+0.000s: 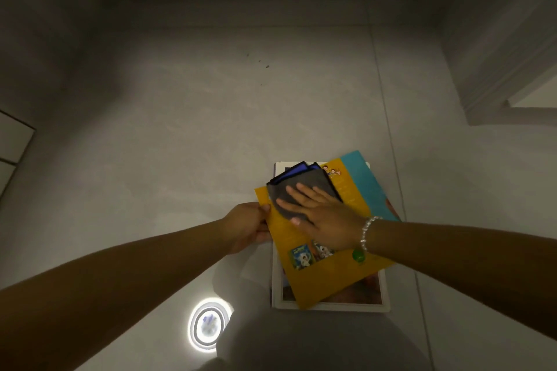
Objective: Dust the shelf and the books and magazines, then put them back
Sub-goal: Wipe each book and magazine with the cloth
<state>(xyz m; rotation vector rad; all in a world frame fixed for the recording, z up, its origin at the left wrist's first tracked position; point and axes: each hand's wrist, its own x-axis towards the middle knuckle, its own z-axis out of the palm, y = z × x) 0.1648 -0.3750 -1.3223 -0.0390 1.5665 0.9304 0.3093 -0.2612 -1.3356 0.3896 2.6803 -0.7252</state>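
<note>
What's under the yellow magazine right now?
The yellow magazine lies askew on a white-bordered book or magazine on the floor. Most of that cover is hidden; anything beneath it cannot be seen.

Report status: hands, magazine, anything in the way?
Left hand pinches the yellow magazine at its edge. Right hand flat, pressing grey cloth onto its cover. Magazine lies askew on a white-bordered one on the floor. Nothing in the way.

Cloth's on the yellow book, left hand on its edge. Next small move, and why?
Probably sweep the grey cloth down the yellow book toward its near end. The right hand presses the cloth flat on the upper part only; the lower cover lies bare. The left hand pinches the book's left edge, steadying it atop the stack.
</note>
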